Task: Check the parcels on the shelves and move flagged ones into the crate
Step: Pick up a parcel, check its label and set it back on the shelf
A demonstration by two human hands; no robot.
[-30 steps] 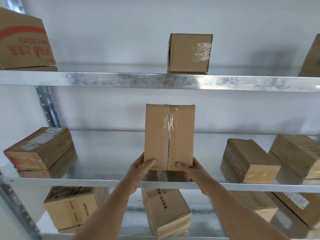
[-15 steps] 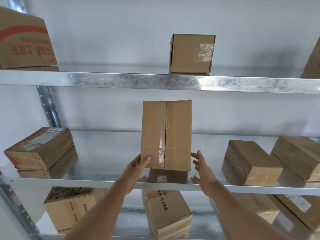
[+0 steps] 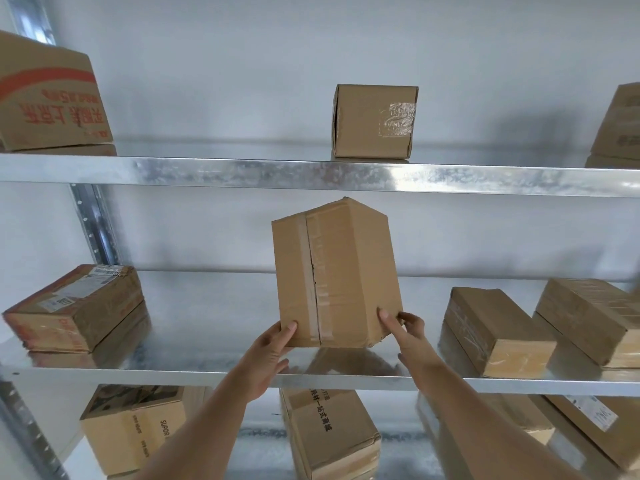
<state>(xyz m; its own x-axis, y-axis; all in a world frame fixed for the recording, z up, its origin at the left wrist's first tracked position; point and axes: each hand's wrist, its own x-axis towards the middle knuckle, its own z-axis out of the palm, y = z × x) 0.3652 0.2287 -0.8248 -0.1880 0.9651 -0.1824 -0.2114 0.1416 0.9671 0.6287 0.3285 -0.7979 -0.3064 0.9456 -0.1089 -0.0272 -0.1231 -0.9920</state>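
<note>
Since half a second ago I am turning the parcel, a new face swinging round. Left hand and right hand are both gripping its lower corners, holding it above the middle shelf. No flag showing yet; inspection is continuing.

Plain brown held parcel with clear tape seam, mottled silvery shelf, brown corner box (red stripe, red lettering), pale grey wall

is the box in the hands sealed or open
Sealed: the plain brown cardboard box has clear tape running down its closed centre seam. The left hand and right hand hold its lower corners.
</note>
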